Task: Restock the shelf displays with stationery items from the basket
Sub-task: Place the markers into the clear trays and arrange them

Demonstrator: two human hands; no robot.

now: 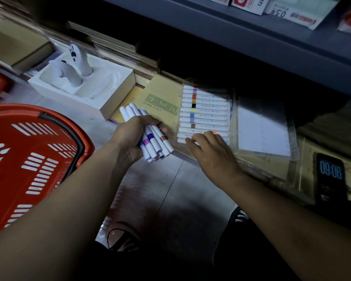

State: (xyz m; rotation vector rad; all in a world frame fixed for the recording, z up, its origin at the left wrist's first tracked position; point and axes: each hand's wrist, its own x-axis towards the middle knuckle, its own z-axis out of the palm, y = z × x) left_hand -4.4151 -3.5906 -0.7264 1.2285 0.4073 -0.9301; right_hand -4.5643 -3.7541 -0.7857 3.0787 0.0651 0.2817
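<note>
Loose markers (150,138): bundle just left of clear case (231,102), left hand (128,136) wrapped round their middles. Light, stiff, slick barrels, likely to roll; take one mid-barrel. Right hand (211,151) on case's near row, fingers bent, hold unclear. Red basket (18,116) further left.

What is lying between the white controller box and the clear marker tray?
A tan pad with green printing lies flat between the white controller box and the clear marker tray; the head view shows it.
</note>
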